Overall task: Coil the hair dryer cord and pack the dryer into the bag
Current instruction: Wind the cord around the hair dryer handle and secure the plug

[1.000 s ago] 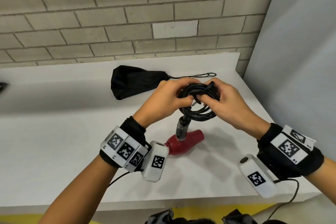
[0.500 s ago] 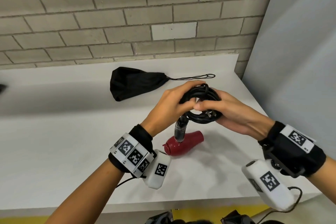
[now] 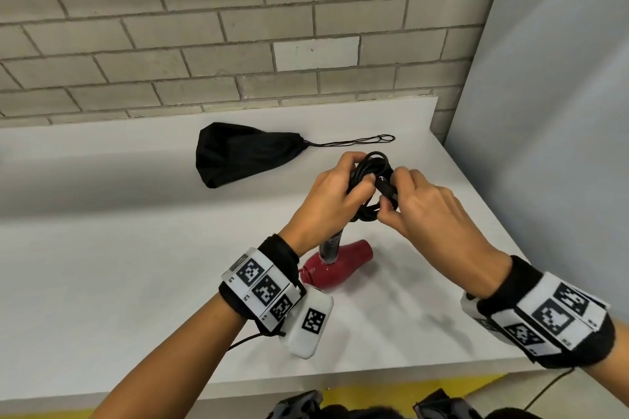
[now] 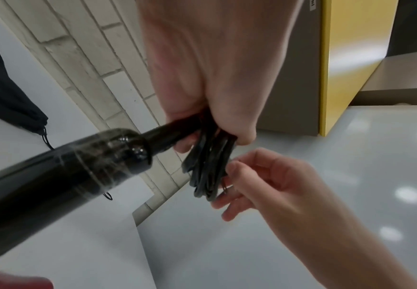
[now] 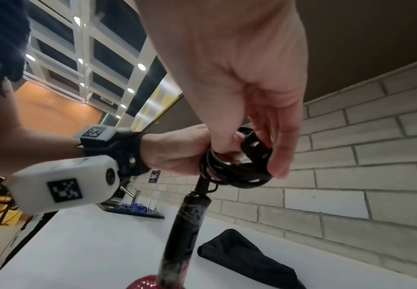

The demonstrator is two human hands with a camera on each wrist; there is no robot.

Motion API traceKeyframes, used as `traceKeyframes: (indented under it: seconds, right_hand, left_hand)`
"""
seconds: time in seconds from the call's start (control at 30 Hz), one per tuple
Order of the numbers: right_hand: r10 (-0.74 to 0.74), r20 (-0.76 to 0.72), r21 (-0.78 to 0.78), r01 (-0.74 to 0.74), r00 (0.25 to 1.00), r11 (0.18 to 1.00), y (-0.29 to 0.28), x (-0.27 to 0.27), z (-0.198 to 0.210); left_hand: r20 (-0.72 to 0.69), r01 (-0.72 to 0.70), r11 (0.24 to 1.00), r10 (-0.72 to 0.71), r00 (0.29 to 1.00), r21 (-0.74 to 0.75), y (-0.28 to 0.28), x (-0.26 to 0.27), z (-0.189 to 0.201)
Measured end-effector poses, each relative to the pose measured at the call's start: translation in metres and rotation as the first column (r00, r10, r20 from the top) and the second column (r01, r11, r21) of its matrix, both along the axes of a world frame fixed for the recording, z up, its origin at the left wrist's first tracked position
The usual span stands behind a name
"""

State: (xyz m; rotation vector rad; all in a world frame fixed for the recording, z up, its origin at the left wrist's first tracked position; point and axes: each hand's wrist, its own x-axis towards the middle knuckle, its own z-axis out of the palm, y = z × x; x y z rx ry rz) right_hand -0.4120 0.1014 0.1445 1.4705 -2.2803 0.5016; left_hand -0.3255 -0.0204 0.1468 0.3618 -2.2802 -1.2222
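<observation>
Above the white table (image 3: 136, 265), my left hand (image 3: 326, 201) grips the coiled black cord (image 3: 369, 167) in its curled fingers. My right hand (image 3: 422, 207) comes over the coil from the right and pinches the black plug (image 3: 386, 185) against it. The dryer's black handle (image 3: 331, 247) hangs straight down from the coil, and its red body (image 3: 340, 265) is down at the table surface. In the left wrist view the cord loops (image 4: 207, 172) stick out below my left hand (image 4: 214, 97). The right wrist view shows the plug (image 5: 254, 146) between my right thumb and fingers. The black drawstring bag (image 3: 238, 155) lies flat behind, to the left.
The bag's drawstring (image 3: 360, 141) trails right toward the table's right edge. A brick wall (image 3: 238, 44) runs behind the table and a grey panel (image 3: 544, 112) stands at its right. A dark tray of items (image 5: 133, 210) sits far down the table.
My right hand has turned from cupping the coil underneath to lying over it, and it now pinches the plug. My left hand keeps its grip on the coil; the dryer stays below.
</observation>
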Motion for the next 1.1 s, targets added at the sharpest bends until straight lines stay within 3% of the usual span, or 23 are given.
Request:
traceKeyframes:
  seconds: [0.1,0.3,0.37,0.43,0.5,0.6,0.73,0.9,0.97,1.1]
  right_hand:
    - [0.003,-0.090,-0.009,-0.004,0.996,1.000,-0.002,-0.001,-0.001]
    - [0.136,-0.075,-0.019,-0.138,0.988,0.990,0.015,-0.016,0.005]
    - [0.188,-0.006,-0.012,-0.188,0.982,0.982,0.024,-0.022,0.001]
    - [0.234,0.221,-0.058,-0.226,0.947,0.972,0.030,-0.030,-0.007]
    - [0.274,0.546,-0.141,-0.235,0.792,0.962,0.030,-0.042,-0.015]
    - [0.316,0.842,-0.177,-0.330,0.437,0.927,0.023,-0.058,-0.018]
    - [0.256,0.958,-0.137,-0.580,0.128,0.803,0.003,-0.052,-0.007]
    - [0.257,0.945,-0.326,-0.508,-0.203,0.797,-0.019,-0.037,-0.003]
    - [0.206,0.945,-0.311,-0.508,-0.252,0.803,-0.025,-0.031,-0.006]
    - [0.141,0.964,-0.236,-0.479,-0.226,0.845,-0.030,-0.025,-0.007]
  left_hand:
    - [0.005,-0.022,0.996,0.023,1.000,-0.083,-0.004,-0.001,0.000]
    - [-0.028,-0.047,0.976,0.042,0.999,-0.214,-0.018,0.006,-0.009]
    - [-0.053,-0.045,0.978,0.035,0.998,-0.205,-0.014,0.009,-0.011]
    - [-0.043,0.002,0.980,-0.010,0.999,-0.200,-0.011,0.011,-0.013]
    - [-0.010,0.065,0.976,-0.069,0.998,-0.207,-0.010,0.012,-0.013]
    - [0.032,0.141,0.973,-0.138,0.990,-0.181,-0.009,0.011,-0.010]
    - [0.066,0.245,0.968,-0.241,0.968,-0.063,-0.006,0.011,-0.008]
    - [0.020,0.319,0.941,-0.323,0.946,0.113,-0.014,0.019,-0.002]
    - [0.049,0.330,0.939,-0.335,0.941,0.095,-0.014,0.023,-0.002]
    - [0.041,0.306,0.951,-0.308,0.950,0.047,-0.014,0.027,-0.002]
